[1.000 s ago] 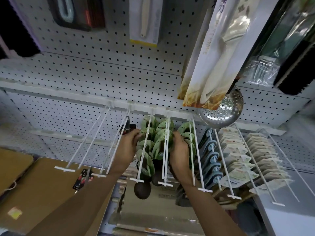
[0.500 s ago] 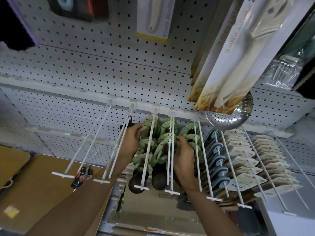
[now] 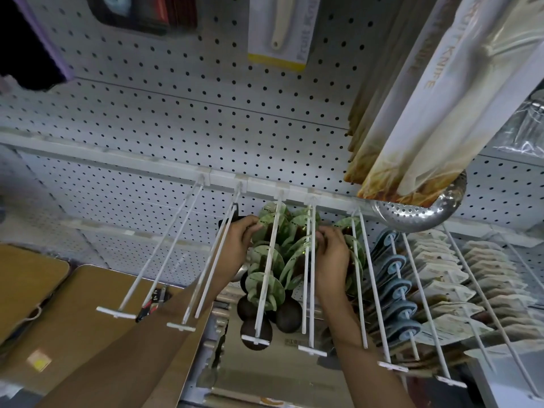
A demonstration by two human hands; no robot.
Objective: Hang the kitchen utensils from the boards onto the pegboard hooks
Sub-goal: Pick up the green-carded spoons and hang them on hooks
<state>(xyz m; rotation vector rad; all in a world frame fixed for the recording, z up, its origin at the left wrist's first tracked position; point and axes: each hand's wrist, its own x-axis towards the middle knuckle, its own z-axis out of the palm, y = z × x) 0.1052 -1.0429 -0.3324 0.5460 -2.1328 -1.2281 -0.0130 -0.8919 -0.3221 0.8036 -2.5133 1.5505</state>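
Observation:
Several dark ladles with green card tags [image 3: 266, 287] hang on long white hooks [image 3: 266, 278] that stick out from the pegboard [image 3: 176, 125]. My left hand [image 3: 241, 235] reaches between the hooks and grips the green tags at the back of one row. My right hand [image 3: 332, 256] is curled around the green tags on the neighbouring hook [image 3: 307, 269]. The dark ladle bowls [image 3: 287, 315] dangle below the tags. Two hooks [image 3: 164, 248] left of my left arm carry nothing.
Blue-tagged utensils [image 3: 397, 287] and beige-carded items [image 3: 447, 284] fill the hooks on the right. A steel skimmer [image 3: 418, 213] and fruit-knife packs [image 3: 418, 113] hang overhead at the right. Brown boards [image 3: 59, 319] lie at lower left, a small red-and-black tool [image 3: 151, 301] on one.
Both hands have slid further back along the hooks toward the pegboard, pushing the green tags with them. The view has drawn closer and tilted slightly.

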